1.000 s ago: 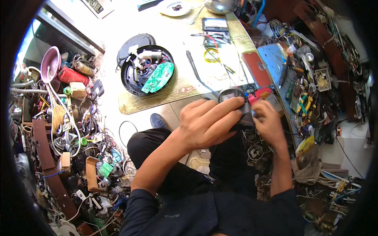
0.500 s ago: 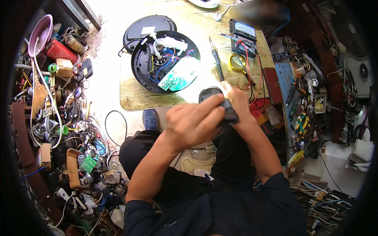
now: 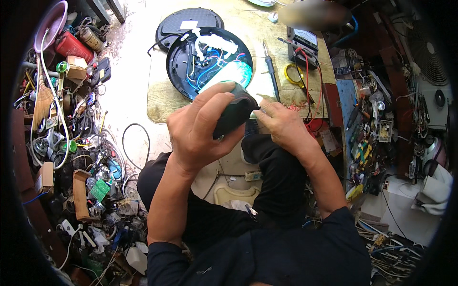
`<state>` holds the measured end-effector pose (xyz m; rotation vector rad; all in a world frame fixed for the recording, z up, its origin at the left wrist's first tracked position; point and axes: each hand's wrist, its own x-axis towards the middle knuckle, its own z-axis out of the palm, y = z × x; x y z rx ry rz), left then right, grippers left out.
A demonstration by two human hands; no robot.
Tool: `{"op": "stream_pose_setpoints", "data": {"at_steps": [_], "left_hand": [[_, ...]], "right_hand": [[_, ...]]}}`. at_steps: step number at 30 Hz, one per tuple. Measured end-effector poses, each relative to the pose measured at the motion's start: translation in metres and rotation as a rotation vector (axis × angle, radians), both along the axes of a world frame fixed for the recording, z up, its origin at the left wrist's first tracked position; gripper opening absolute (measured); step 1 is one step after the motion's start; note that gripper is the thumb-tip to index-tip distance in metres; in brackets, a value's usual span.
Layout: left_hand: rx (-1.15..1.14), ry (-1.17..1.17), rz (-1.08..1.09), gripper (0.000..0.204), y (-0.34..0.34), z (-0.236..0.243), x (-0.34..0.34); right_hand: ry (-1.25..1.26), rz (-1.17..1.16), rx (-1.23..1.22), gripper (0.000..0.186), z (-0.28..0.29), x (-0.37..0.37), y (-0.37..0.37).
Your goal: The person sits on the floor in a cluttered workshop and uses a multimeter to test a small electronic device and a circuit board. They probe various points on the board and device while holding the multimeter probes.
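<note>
My left hand [image 3: 193, 133] is closed round a dark handheld object [image 3: 234, 112], held over the table's near edge just below the round black housing [image 3: 177, 62]. Inside that housing are wires, white plastic parts and a board [image 3: 231, 74] glaring in bright bluish light. My right hand [image 3: 281, 126] has its fingers bent at the object's right end; what lies between their tips is too small to make out. A soldering iron [image 3: 271, 71] lies beyond it, beside a yellow ring [image 3: 293, 75] and an analog meter [image 3: 303, 43] with red and black leads. The round lid [image 3: 186, 16] rests behind the housing.
The wooden table [image 3: 157, 102] fills the upper middle. Piles of cables and parts [image 3: 95, 200] crowd the left floor, with a broom [image 3: 45, 107] and pink basin [image 3: 47, 24]. A tool-strewn bench [image 3: 362, 143] and fan [image 3: 427, 52] stand at right. My knees are below the table.
The dark object has moved leftward and up in my left hand, toward the housing. My right hand has come up and left from beside it. The board now glares brightly, and the view has shifted.
</note>
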<state>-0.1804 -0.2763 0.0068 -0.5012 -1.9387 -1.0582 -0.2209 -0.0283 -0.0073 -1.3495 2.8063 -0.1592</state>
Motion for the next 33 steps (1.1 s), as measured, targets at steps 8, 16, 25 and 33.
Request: {"op": "stream_pose_setpoints", "data": {"at_steps": [8, 16, 25, 33], "left_hand": [[-0.018, -0.006, 0.008, 0.058, 0.003, 0.001, -0.002], [-0.073, -0.101, -0.04, 0.064, 0.001, 0.006, 0.003], [-0.081, -0.108, -0.044, 0.065, 0.002, 0.005, 0.003], [-0.075, -0.112, -0.062, 0.066, 0.003, 0.004, 0.003]], "right_hand": [[-0.021, 0.061, 0.034, 0.034, 0.005, -0.006, 0.001], [0.077, 0.167, 0.005, 0.018, -0.013, -0.011, 0.001], [0.249, 0.236, -0.081, 0.009, -0.024, -0.014, 0.001], [0.293, 0.218, -0.057, 0.008, -0.031, -0.017, 0.0]]}}
